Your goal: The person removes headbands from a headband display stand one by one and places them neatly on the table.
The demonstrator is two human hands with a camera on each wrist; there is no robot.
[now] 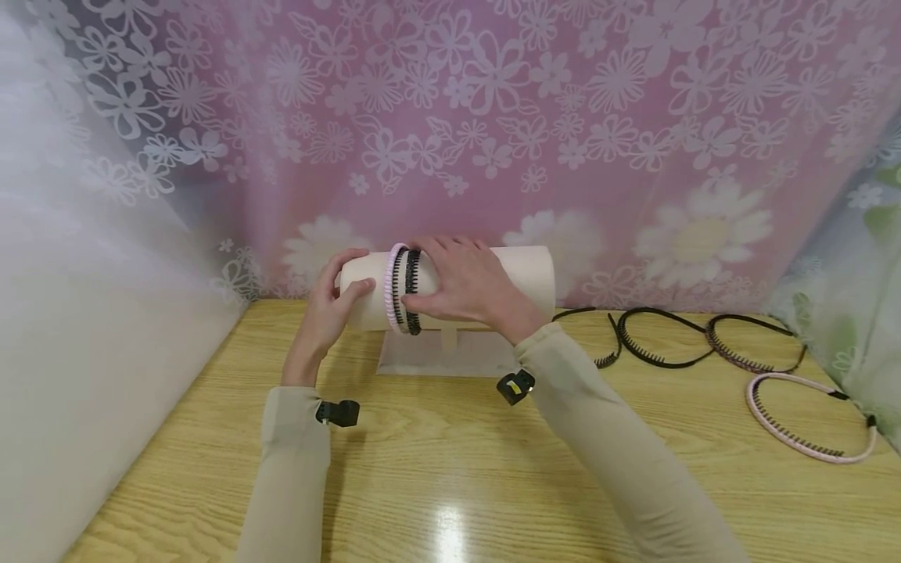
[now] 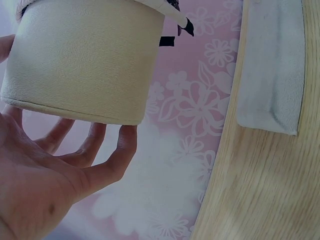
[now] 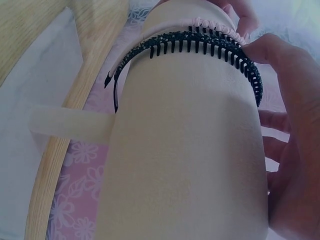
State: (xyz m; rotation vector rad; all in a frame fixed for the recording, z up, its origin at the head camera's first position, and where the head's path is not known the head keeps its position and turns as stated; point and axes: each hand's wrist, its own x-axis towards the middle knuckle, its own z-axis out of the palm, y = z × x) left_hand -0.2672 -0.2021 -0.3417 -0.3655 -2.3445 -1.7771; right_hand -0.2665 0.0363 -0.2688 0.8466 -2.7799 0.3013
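While left hand [image 1: 328, 306] and right hand [image 1: 463, 280] grasp the cylinder [image 1: 528, 279], right fingertips hidden behind it, thumb [image 1: 420, 304] touching black headband [image 3: 172, 38]

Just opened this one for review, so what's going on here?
A person's left hand holds the left end of a cream display roll. The right hand wraps over the roll, its thumb at a dark glittery headband. A pink headband sits beside it. More headbands lie on the table to the right.
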